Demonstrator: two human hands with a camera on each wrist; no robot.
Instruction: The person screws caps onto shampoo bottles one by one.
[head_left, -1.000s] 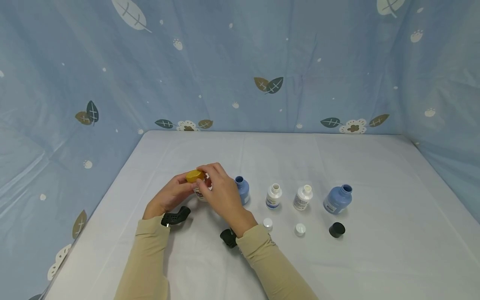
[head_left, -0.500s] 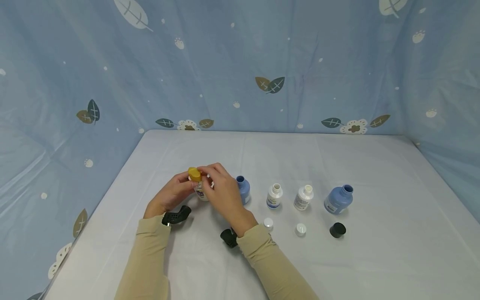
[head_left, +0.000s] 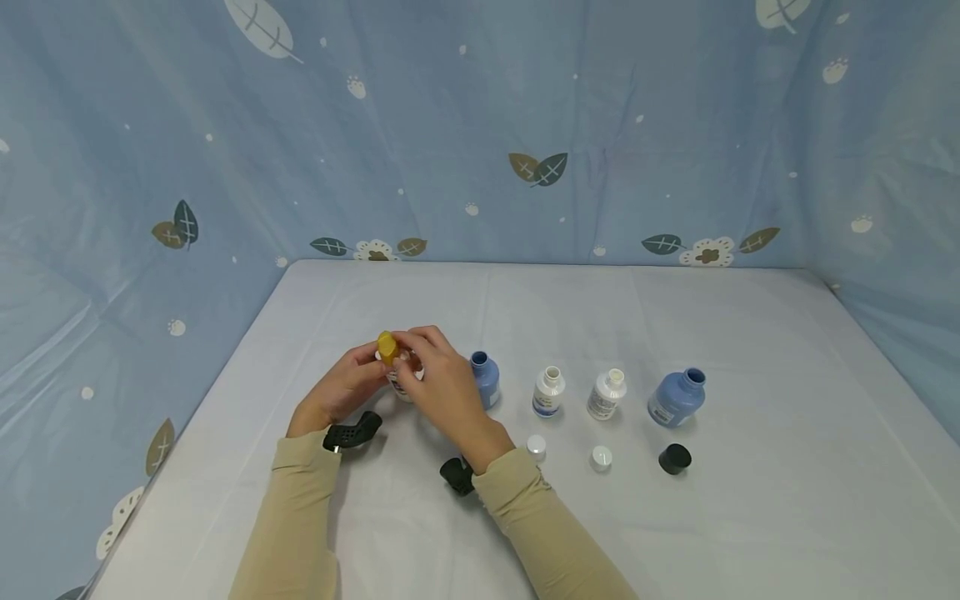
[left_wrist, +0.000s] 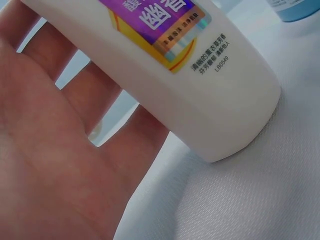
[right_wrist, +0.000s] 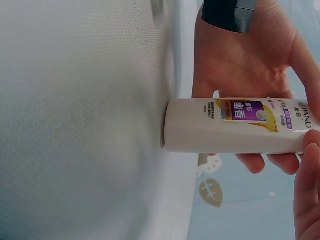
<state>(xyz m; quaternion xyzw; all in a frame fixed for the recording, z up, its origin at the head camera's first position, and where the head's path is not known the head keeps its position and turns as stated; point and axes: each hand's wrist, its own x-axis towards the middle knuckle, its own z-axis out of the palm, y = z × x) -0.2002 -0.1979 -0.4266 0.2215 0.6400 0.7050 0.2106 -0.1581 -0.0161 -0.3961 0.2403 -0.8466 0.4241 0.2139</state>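
A white bottle [left_wrist: 235,110] with a purple and yellow label stands upright on the white cloth, its lower part showing in the left wrist view. My left hand [head_left: 341,390] grips it from the left, fingers around its back. On top is a yellow cap [head_left: 387,347], which my right hand [head_left: 448,392] pinches between thumb and fingers from the right side. In the right wrist view the same bottle lies sideways across the picture, and the cap is outside that view. A blue bottle [head_left: 487,385] without a cap stands just behind the right hand, partly covered by it.
To the right, two white bottles [head_left: 548,392] and another blue bottle [head_left: 677,398] stand uncapped in a row. In front of them lie a white cap [head_left: 536,447], a second white cap [head_left: 601,458] and a black cap [head_left: 675,459]. A blue patterned curtain [head_left: 465,125] hangs behind the table.
The yellow cap has turned on top of the bottle and now shows its narrow side. Both hands have stayed nearly in place, with only small movements of the right fingers.
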